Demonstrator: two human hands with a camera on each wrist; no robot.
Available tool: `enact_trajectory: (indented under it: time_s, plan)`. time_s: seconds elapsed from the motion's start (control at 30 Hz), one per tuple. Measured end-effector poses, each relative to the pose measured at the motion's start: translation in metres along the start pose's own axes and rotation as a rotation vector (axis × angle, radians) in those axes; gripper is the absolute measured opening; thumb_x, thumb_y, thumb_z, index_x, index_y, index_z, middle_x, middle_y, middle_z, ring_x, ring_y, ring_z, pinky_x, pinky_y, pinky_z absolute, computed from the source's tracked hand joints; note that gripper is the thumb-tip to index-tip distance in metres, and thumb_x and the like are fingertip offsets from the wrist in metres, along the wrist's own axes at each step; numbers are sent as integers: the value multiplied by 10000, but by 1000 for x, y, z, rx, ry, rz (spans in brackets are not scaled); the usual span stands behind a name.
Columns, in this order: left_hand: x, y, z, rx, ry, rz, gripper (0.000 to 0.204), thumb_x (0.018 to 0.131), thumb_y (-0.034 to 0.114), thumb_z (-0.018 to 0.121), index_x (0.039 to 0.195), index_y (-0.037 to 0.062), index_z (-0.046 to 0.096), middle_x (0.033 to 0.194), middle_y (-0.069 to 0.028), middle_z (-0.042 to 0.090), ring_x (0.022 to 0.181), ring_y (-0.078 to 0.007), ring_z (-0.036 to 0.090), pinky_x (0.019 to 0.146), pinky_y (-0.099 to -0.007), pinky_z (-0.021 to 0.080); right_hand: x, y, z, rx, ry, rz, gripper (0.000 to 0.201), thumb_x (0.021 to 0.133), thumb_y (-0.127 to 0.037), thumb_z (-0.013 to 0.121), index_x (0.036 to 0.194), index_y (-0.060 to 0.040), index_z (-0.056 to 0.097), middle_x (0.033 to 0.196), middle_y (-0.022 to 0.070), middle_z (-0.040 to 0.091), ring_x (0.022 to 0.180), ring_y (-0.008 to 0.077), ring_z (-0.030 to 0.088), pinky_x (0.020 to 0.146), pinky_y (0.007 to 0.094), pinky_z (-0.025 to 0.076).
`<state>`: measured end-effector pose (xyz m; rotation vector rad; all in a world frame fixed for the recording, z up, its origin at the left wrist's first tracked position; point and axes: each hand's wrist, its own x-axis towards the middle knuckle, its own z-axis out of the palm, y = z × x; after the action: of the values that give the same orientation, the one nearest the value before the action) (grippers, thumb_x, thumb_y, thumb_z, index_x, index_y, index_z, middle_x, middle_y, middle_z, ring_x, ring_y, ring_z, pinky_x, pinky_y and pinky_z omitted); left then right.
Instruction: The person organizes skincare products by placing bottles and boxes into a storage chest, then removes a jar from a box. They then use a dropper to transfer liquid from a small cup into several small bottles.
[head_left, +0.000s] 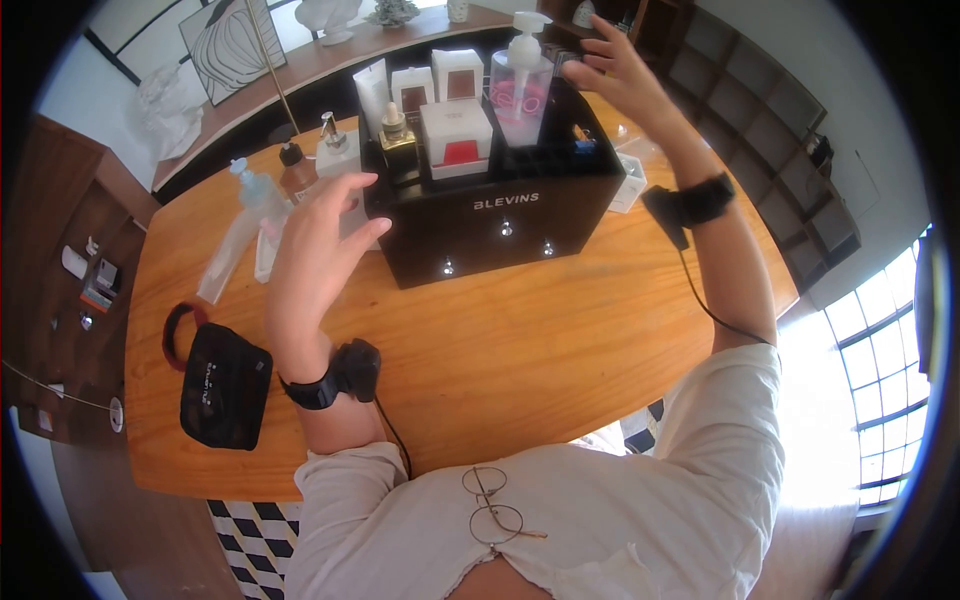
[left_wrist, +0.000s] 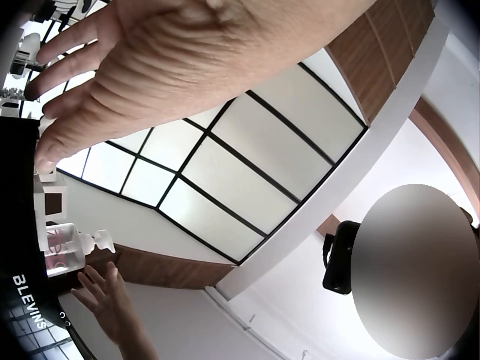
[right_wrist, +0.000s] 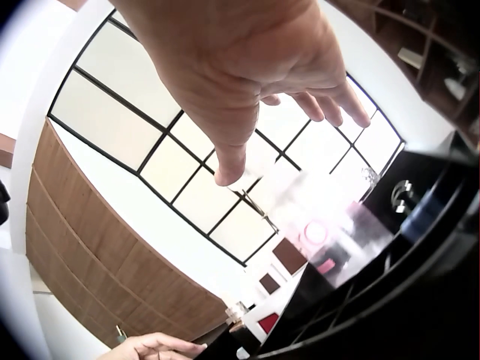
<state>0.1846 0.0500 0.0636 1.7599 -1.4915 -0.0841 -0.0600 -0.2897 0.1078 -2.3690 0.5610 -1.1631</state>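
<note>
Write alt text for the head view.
A person's left hand is by the left end of a black BLEVINS organizer, the right hand near a pump bottle on it; both look empty. White boxes stand there too; a black pouch lies on the wooden table.

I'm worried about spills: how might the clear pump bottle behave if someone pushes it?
The clear pump bottle could tip rather than slide, being taller than wide with a pump head on top. Its smooth-looking transparent wall may prove slippery.
</note>
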Motion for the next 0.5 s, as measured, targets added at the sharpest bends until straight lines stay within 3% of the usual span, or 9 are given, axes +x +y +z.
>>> enact_trajectory:
  time_s: [0.03, 0.07, 0.1, 0.17, 0.2, 0.33, 0.4, 0.43, 0.5]
  plan:
    - [1, -3, 1, -5, 6, 11, 440, 883, 171, 736, 1287, 78, 588, 1230, -267, 638, 493, -117, 560, 468, -262, 426, -5, 4, -16, -9, 4, 23, 870, 874, -339, 775, 1542, -72, 285, 1395, 245, 514, 1260, 321, 554, 998, 397, 501]
    - [1, -2, 2, -3, 6, -3, 439, 879, 169, 736, 1281, 74, 588, 1227, -252, 639, 591, -155, 574, 541, -286, 438, -12, 10, -33, -19, 7, 47, 835, 885, -335, 763, 1534, -70, 308, 1381, 244, 527, 1253, 319, 560, 986, 393, 507]
    - [1, -1, 3, 0, 7, -17, 438, 874, 166, 736, 1275, 71, 587, 1225, -237, 641, 688, -192, 588, 613, -310, 450, -21, 17, -45, -89, 30, 84, 895, 827, -397, 796, 1517, -64, 333, 1350, 242, 551, 1226, 314, 580, 980, 393, 509]
    - [0, 10, 2, 17, -3, -80, 430, 860, 160, 739, 1251, 59, 591, 1222, -191, 644, 985, -305, 635, 833, -385, 487, -42, 33, -67, -228, 76, 159, 1022, 711, -520, 862, 1483, -52, 384, 1286, 240, 599, 1171, 304, 621, 968, 393, 513]
    - [0, 13, 1, 21, -8, -103, 427, 855, 160, 739, 1243, 56, 592, 1223, -175, 645, 1084, -342, 650, 907, -410, 499, -54, 45, -76, -224, 74, 220, 984, 731, -502, 853, 1479, -54, 397, 1293, 238, 596, 1177, 303, 616, 965, 395, 513]
    - [-1, 16, 2, 31, -26, -135, 421, 861, 164, 736, 1241, 55, 591, 1247, -164, 633, 1093, -334, 648, 913, -412, 499, -112, 115, -86, -246, 70, 432, 917, 763, -451, 844, 1473, -59, 417, 1308, 228, 588, 1189, 307, 602, 962, 411, 509]
    - [-2, 15, 1, 43, -28, -116, 424, 869, 155, 729, 1256, 56, 587, 1218, -180, 639, 936, -275, 639, 797, -369, 495, -135, 139, -75, -234, 77, 480, 922, 757, -439, 851, 1474, -58, 414, 1314, 224, 584, 1188, 311, 597, 964, 419, 505]
    - [-2, 12, 2, 48, -27, -90, 429, 877, 150, 722, 1272, 58, 584, 1183, -198, 648, 777, -217, 630, 680, -327, 491, -147, 145, -68, -207, 85, 484, 922, 753, -435, 854, 1472, -59, 416, 1318, 222, 581, 1189, 312, 594, 967, 422, 502]
    - [-3, 7, 4, 77, -10, -20, 433, 882, 143, 715, 1286, 57, 584, 1157, -209, 653, 716, -192, 641, 634, -307, 502, -166, 158, -54, -154, 105, 523, 930, 738, -423, 863, 1469, -60, 418, 1336, 216, 571, 1196, 314, 586, 976, 424, 494]
